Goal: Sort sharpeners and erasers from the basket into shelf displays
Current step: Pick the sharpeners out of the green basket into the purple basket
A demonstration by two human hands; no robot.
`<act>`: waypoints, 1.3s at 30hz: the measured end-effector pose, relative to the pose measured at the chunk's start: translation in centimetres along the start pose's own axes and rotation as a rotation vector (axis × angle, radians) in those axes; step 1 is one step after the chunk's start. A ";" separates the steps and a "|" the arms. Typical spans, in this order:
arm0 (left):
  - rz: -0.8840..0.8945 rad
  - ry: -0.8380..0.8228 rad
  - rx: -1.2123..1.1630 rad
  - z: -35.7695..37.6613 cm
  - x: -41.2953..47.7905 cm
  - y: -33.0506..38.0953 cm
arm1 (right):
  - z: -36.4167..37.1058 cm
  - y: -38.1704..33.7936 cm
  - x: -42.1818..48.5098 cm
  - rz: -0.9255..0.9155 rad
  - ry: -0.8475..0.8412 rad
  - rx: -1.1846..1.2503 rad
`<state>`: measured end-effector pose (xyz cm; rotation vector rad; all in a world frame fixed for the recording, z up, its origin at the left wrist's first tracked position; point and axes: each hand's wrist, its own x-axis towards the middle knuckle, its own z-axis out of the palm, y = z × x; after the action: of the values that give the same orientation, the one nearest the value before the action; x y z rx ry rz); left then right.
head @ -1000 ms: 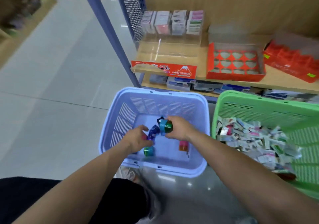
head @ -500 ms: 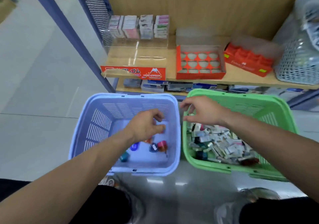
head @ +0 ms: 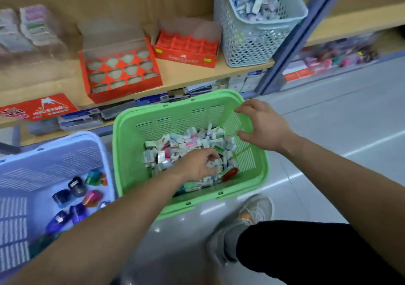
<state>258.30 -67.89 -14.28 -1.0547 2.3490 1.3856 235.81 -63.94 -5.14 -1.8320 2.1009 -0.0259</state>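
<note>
Near left: sharpeners (head: 76, 194), loose in lilac basket (head: 43, 166). Centre: green basket (head: 175, 104), erasers (head: 186, 140) heaped inside. Left hand (head: 195, 166) in heap, fingers curled among erasers; grip not discernible. Right hand (head: 263, 126) over right rim, fingers spread, holding nothing. Far: red display tray (head: 122, 94) on shelf (head: 197, 74).

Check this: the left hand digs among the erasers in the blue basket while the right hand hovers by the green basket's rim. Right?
Wrong basket. The head view shows the left hand among the erasers in the green basket, not the blue basket; the right hand does hover by the green basket's rim.
</note>
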 end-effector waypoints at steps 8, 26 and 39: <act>0.002 -0.124 0.028 7.3 8.2 -0.1 | 6.7 2.5 -0.4 0.052 0.074 0.095; -0.230 0.056 -0.278 -3.6 -3.7 -0.3 | 3.6 -2.4 0.1 -0.088 0.144 -0.142; -0.037 0.553 0.455 -6.3 -13.8 -10.1 | 20.1 -14.4 6.0 -0.310 -0.886 0.043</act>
<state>276.04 -69.62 -10.67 -1.4484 2.7973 0.5248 254.48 -67.78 -22.02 -1.6746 1.1913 0.5505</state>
